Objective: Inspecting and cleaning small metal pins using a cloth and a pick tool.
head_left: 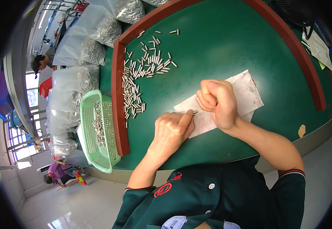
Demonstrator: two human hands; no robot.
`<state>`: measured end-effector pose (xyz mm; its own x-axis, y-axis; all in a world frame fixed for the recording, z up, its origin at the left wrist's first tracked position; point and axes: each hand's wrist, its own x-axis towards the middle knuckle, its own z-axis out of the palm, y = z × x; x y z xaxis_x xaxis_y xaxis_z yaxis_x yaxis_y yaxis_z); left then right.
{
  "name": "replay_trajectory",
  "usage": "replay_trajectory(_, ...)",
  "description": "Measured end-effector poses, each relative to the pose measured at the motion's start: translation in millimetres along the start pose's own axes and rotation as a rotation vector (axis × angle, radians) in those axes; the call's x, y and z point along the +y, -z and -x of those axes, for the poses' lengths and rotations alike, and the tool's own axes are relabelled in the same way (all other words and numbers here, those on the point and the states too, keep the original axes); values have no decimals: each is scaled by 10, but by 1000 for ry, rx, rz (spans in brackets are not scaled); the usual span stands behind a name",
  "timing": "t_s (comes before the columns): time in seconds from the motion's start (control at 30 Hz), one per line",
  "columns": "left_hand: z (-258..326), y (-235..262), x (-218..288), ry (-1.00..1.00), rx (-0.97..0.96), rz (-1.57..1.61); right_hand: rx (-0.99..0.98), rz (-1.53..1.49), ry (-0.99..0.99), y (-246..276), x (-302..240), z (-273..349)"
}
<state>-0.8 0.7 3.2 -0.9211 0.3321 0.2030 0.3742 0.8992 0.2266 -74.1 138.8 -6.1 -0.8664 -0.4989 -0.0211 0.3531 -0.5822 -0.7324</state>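
Steel pin (pixel 195 112) pinched in left hand (pixel 171 131), right hand (pixel 218 103) fisted — contents hidden, white cloth (pixel 246 95).

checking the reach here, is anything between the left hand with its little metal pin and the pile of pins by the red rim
Nothing visible. The left hand pinches a small metal pin over the white paper; only bare green mat lies between it and the pile of pins.
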Motion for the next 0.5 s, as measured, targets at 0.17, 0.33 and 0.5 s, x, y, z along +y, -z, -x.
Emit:
replay_trajectory(0.17,-59,23,48,124,16,127,0,8,-6,-1,-24,-9)
replay_trajectory(0.33,-73,-60,11,90,55,123,-7,8,-26,18,-29,-33)
replay_trajectory(0.5,-51,-107,-90,77,99,226,-8,-30,-23,36,-3,-47)
